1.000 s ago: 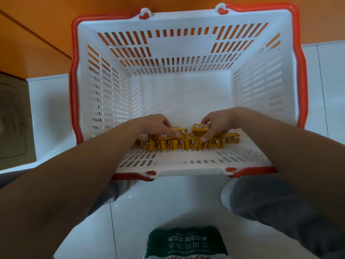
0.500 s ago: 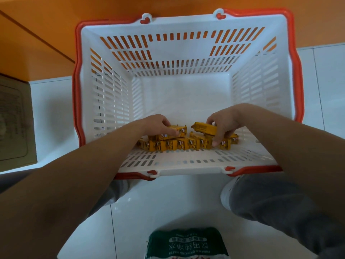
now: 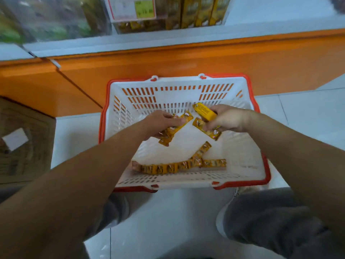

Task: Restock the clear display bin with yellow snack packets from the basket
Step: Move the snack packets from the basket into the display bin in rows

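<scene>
Now, above the basket, the left hand clenches a yellow packet strip; at its three o'clock the right hand grasps two more; other packets lie at the basket's six o'clock.

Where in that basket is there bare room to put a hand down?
The basket floor is bare between the row of yellow packets by its near wall and the far wall, widest toward the right side. Crowded: that row, and above it, where left hand and right hand hold more.
</scene>
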{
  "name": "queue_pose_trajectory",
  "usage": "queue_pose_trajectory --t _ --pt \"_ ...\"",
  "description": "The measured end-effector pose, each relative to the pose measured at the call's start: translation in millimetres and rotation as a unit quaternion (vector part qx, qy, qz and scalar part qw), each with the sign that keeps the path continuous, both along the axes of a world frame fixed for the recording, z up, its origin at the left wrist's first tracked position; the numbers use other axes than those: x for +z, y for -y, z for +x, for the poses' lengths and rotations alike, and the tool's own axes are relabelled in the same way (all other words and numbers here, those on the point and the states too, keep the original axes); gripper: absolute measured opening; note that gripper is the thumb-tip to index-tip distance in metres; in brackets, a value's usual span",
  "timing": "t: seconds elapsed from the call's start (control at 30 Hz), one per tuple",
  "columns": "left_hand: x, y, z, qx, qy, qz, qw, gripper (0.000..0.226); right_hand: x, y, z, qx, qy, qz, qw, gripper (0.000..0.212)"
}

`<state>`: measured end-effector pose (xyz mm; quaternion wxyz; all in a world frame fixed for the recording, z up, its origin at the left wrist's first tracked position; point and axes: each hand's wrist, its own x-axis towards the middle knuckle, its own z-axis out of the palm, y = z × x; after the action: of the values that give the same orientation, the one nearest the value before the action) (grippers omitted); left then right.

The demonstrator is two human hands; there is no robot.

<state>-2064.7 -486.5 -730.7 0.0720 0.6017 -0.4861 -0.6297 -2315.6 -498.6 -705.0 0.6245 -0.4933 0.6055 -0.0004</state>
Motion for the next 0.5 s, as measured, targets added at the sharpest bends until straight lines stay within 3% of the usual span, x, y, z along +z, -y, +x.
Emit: queue_pose_trajectory --t 0.23,0.37,0.43,0.5 --pt "168 9 -7 0.097 -0.105 -0.078 0.987 0.045 148 0 21 -0.129 0.145 -0.099 0.976 0.049" --pt "240 -9 -9 0.172 -0.230 -0.130 0.949 0.055 211 -21 38 -0.190 0.231 -0.179 0.937 0.043" --pt "259 -20 -14 0.198 -0.253 -0.169 0.932 0.060 225 -33 49 -0.208 0.283 -0.204 0.914 0.037" --pt "267 -29 -20 0.221 -0.264 -0.210 0.915 0.058 231 -39 60 -0.233 0.317 -0.219 0.893 0.045"
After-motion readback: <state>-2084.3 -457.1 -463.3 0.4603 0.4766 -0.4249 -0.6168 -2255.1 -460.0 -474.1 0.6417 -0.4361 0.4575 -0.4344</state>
